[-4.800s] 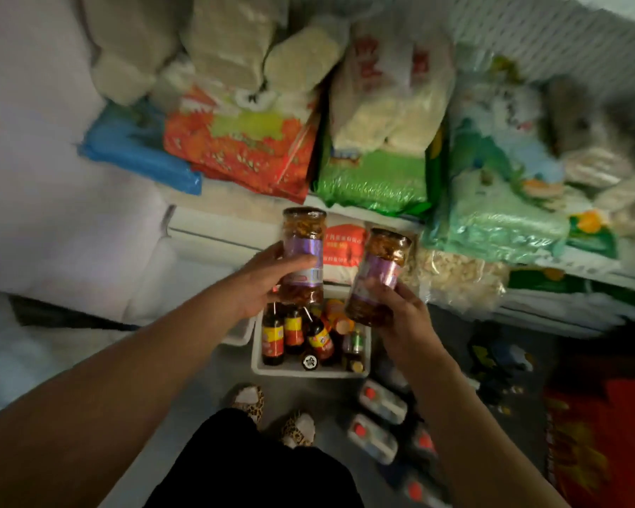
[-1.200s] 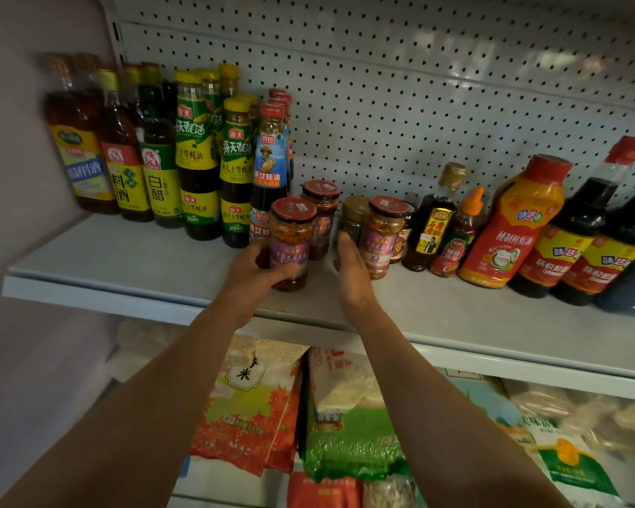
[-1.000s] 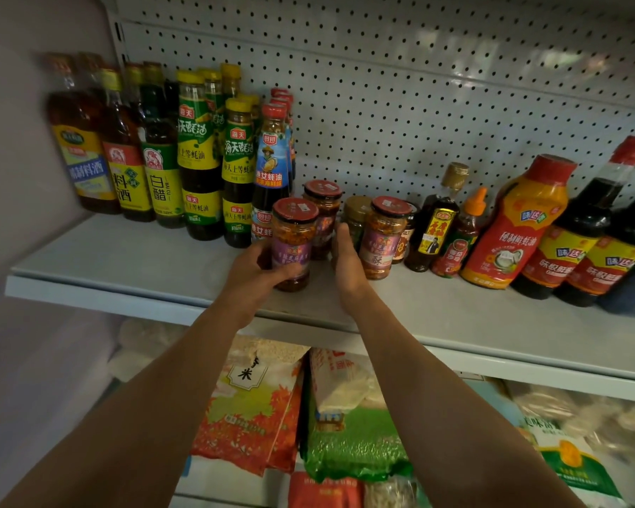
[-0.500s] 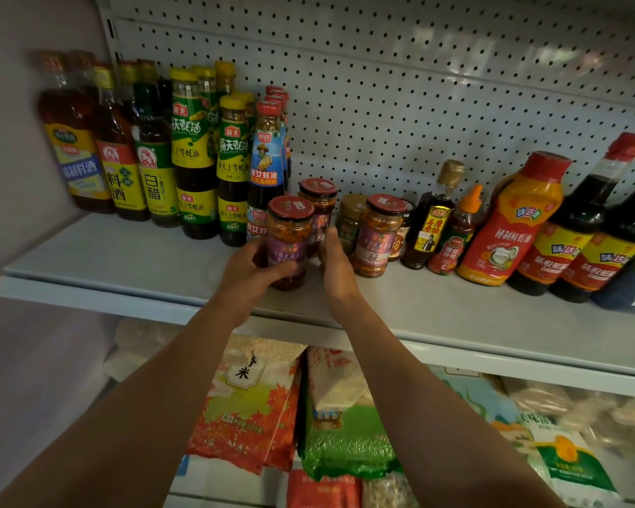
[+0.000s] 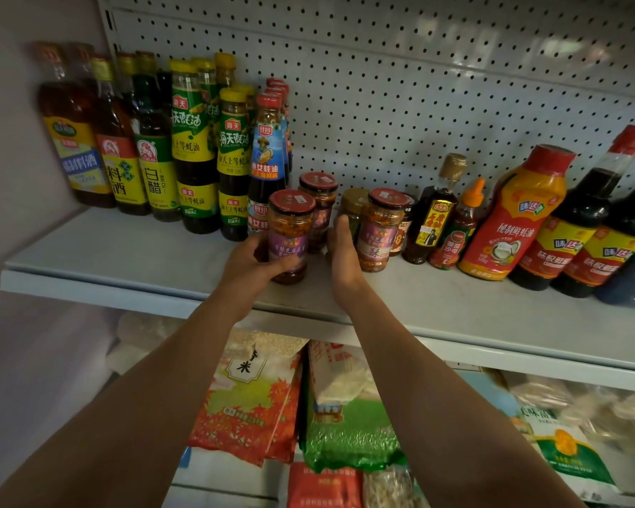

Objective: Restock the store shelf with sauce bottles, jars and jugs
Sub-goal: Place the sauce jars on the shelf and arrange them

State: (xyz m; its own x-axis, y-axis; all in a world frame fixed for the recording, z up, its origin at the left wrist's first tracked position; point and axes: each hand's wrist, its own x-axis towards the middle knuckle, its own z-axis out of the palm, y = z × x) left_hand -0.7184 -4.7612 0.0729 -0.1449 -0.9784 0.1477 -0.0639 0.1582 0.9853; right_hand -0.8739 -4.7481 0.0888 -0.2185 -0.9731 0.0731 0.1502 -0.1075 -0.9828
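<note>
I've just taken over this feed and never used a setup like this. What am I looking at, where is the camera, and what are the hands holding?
There is no machine: a person is working with bare hands, and the single camera sits on their head, looking forward and down. They face a store shelf lined with sauce bottles and jars. The left hand grips a red-lidded chili jar standing near the shelf's front. The right hand is open, fingers straight, holding nothing, beside a second similar jar. Bagged goods fill the shelf below.
</note>
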